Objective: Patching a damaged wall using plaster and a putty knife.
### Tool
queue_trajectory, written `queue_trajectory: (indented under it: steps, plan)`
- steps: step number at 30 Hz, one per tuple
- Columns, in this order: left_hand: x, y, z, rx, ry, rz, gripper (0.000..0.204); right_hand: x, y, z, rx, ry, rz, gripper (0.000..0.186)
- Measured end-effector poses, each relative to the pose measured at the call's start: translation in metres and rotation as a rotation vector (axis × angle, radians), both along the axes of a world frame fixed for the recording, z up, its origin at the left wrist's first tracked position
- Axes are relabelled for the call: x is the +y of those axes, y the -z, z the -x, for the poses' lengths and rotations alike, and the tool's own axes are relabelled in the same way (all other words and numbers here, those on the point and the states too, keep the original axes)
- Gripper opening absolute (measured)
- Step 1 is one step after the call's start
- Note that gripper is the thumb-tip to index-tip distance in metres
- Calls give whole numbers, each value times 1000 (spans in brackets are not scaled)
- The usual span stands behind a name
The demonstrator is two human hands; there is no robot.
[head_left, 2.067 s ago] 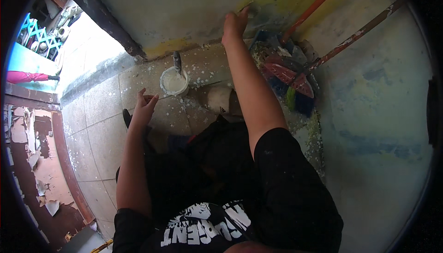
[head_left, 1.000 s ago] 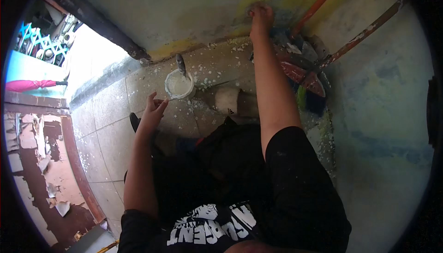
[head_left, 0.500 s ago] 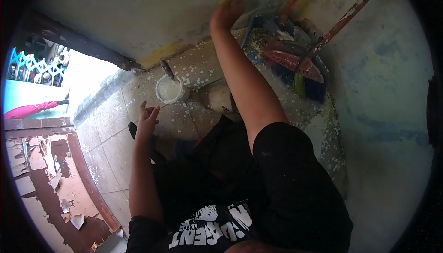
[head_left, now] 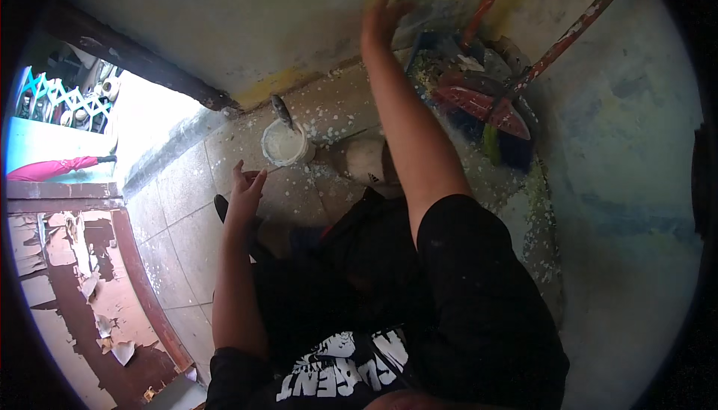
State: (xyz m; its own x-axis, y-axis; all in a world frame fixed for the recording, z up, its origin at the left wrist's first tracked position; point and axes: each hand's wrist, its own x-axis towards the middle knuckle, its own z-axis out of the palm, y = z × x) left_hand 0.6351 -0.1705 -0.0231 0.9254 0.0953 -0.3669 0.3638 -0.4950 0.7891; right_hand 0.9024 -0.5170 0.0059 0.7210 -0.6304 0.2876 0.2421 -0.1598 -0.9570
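Observation:
My right hand (head_left: 383, 25) is raised to the wall (head_left: 299, 17), near a yellow-green patch. Its fingers are dim and blurred, so whether anything is in them cannot be made out. My left hand (head_left: 248, 185) hangs in the air with fingers apart, holding nothing. Just beyond it on the floor stands a white tub (head_left: 303, 154) of whitish paste. A dark-handled tool (head_left: 281, 111) leans in the tub, its working end hidden.
At the far right corner, a red and blue broom (head_left: 486, 107) and a blue dustpan (head_left: 419, 45) lean with debris. White specks dot the tiled floor (head_left: 183, 212). A peeling door panel (head_left: 82, 298) stands at left, below a pink umbrella-like thing (head_left: 56, 169).
My right hand has moved slightly right along the wall. The whole view has shifted a little; my left hand keeps its pose near the tub.

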Motion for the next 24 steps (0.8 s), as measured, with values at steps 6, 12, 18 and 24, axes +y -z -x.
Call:
queue_trajectory:
  steps: [6,12,18,24]
  plan:
    - [6,0,3,-27,-40,26,81,61,-25,19,223,-65,57,83]
    - [17,-10,12,49,-76,-7,81,28,-22,30,275,-68,95,81]
    - [7,-5,2,-49,-62,23,82,67,-18,28,234,7,197,75]
    - [16,-3,5,31,-67,12,84,-1,-3,10,50,58,166,81]
